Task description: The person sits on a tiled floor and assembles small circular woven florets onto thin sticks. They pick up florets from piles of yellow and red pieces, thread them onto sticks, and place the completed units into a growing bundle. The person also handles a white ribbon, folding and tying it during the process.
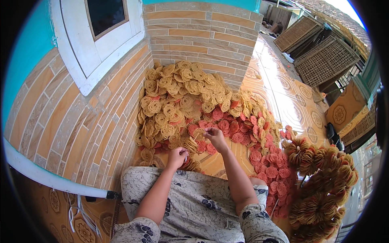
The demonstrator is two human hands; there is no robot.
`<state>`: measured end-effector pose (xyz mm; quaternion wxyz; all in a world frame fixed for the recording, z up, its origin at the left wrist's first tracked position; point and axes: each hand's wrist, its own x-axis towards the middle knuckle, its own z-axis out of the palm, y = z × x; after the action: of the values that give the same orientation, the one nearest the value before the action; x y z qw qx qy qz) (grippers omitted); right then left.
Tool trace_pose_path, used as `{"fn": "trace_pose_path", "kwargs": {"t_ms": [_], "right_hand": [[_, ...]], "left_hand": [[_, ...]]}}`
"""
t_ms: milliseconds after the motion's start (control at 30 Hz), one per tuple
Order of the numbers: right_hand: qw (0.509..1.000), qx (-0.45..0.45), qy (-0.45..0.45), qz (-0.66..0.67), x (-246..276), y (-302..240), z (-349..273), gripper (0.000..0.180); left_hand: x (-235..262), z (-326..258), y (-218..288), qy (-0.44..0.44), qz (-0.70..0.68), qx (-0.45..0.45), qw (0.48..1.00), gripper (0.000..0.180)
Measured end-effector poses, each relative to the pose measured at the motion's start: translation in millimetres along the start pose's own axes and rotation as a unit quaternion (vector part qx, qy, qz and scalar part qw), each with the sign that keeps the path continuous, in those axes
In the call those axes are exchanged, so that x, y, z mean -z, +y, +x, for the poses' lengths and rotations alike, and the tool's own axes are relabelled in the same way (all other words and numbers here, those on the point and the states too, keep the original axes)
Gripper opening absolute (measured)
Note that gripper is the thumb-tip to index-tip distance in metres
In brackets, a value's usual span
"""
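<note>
My right hand (216,137) pinches the edge of a yellow lacy coiled disc (198,134), which looks like a raw cracker. Lower and to the left, my left hand (177,158) is closed in a pinch beside a short stack of yellow discs (191,145). What its fingers grip is hard to make out; a thin pale strip shows at the fingertips. More bundled discs (192,165) lie between my forearms, close to my lap. Just beyond my hands, a large heap of yellow discs (178,105) mixes with pink discs (233,127).
Pink discs (275,174) spread along my right side. Farther right lie strung bundles of yellow and pink discs (320,182). Tiled walls (194,32) meet behind the heap. Woven racks (326,58) lean at the far right. White strips (83,216) hang at lower left.
</note>
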<state>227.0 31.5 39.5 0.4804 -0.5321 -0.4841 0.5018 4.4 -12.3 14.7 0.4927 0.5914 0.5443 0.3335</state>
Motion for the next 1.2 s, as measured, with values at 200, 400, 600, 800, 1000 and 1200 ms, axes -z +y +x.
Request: {"fn": "trace_pose_path", "kwargs": {"t_ms": [200,400,600,800,1000,1200], "right_hand": [[1.000,0.011,-0.004,0.000,-0.6,-5.0,-3.2,0.024],[0.994,0.003,-0.102,-0.046,0.9,-20.9,-10.2,0.018],[0.984,0.095,-0.071,-0.135,-15.9,-60.8,-29.5,0.026],[0.965,0.142,-0.037,-0.215,-13.6,-97.5,-64.1,0.028],[0.991,0.101,0.072,-0.057,-18.9,-70.7,-69.5,0.032],[0.961,0.205,0.018,-0.185,-25.3,-47.7,-79.2,0.036]], "left_hand": [[0.0,-2.1,5.1,0.007,0.023,-0.015,1.000,0.016],[-3.7,-0.9,2.7,0.013,0.041,-0.034,0.998,0.019],[-5.0,5.8,27.9,0.125,-0.002,-0.145,0.982,0.027],[-9.2,-9.9,73.3,-0.104,-0.022,-0.180,0.978,0.023],[-10.1,-10.2,71.7,-0.140,0.081,-0.147,0.976,0.019],[-8.0,-5.6,58.1,-0.154,0.079,-0.141,0.975,0.020]]}}
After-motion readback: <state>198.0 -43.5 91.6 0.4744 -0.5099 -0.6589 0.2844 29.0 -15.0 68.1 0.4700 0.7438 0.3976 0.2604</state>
